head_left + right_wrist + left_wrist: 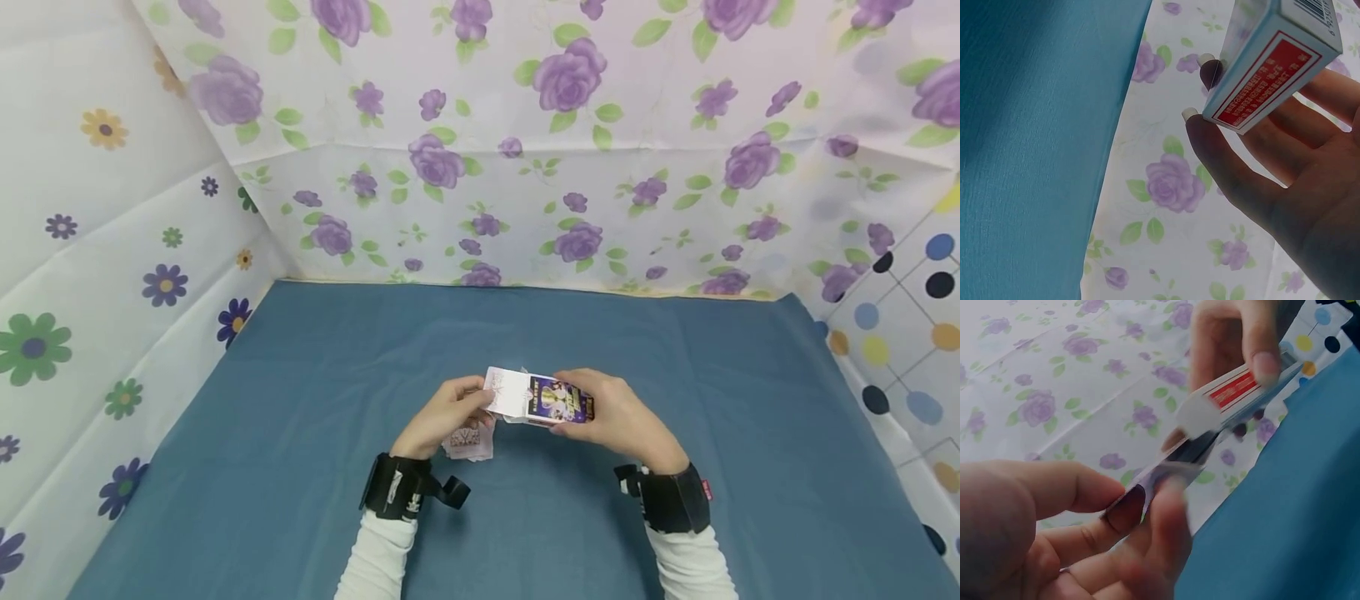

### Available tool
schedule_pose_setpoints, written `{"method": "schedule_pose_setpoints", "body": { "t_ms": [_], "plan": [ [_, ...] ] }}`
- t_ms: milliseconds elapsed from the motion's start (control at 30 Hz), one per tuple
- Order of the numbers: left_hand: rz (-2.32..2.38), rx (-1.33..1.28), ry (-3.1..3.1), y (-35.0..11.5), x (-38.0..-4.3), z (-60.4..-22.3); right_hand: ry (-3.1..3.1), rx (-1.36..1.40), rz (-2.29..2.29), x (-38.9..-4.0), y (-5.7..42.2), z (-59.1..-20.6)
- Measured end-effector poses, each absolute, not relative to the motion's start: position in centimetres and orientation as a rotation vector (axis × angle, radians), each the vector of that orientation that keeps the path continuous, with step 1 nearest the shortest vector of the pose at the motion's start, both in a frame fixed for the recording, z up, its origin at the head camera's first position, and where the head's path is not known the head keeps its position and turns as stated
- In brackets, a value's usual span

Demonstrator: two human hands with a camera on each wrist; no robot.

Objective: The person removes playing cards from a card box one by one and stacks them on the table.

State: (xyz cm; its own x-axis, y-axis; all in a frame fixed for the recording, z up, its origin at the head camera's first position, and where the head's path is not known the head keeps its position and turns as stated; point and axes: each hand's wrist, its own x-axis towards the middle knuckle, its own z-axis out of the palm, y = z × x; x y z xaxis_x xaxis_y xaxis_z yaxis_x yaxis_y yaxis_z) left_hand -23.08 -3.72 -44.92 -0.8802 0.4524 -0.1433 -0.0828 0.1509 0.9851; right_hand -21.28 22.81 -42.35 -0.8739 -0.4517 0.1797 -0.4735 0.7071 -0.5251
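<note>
A small playing card box [558, 402], dark purple with a gold trophy on its face, is held above the table in my right hand [618, 421]. In the right wrist view, fingers and thumb grip the card box [1266, 84] by its edges, and a red label shows on its narrow side. My left hand [446, 412] pinches the white lid flap [507, 392] that stands open at the box's left end. Purple shows on the pinched piece in the left wrist view, which is blurred. Beneath the left hand, a stack of playing cards [470, 443] lies partly hidden.
A blue cloth [345, 350] covers the table. Floral sheeting [570, 167] rises behind it, with a flower-patterned sheet [120, 275] on the left and a dotted one [900, 367] on the right. Each wrist wears a black strap [667, 500].
</note>
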Motion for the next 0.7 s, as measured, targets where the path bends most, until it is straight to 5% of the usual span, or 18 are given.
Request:
{"method": "schedule_pose_setpoints", "body": {
  "t_ms": [700],
  "plan": [
    [1.912, -0.049, 2.264, -7.3, -24.6, -47.1, -2.875, 0.771, 0.907, -21.7, 22.8, -43.0]
  ]
}}
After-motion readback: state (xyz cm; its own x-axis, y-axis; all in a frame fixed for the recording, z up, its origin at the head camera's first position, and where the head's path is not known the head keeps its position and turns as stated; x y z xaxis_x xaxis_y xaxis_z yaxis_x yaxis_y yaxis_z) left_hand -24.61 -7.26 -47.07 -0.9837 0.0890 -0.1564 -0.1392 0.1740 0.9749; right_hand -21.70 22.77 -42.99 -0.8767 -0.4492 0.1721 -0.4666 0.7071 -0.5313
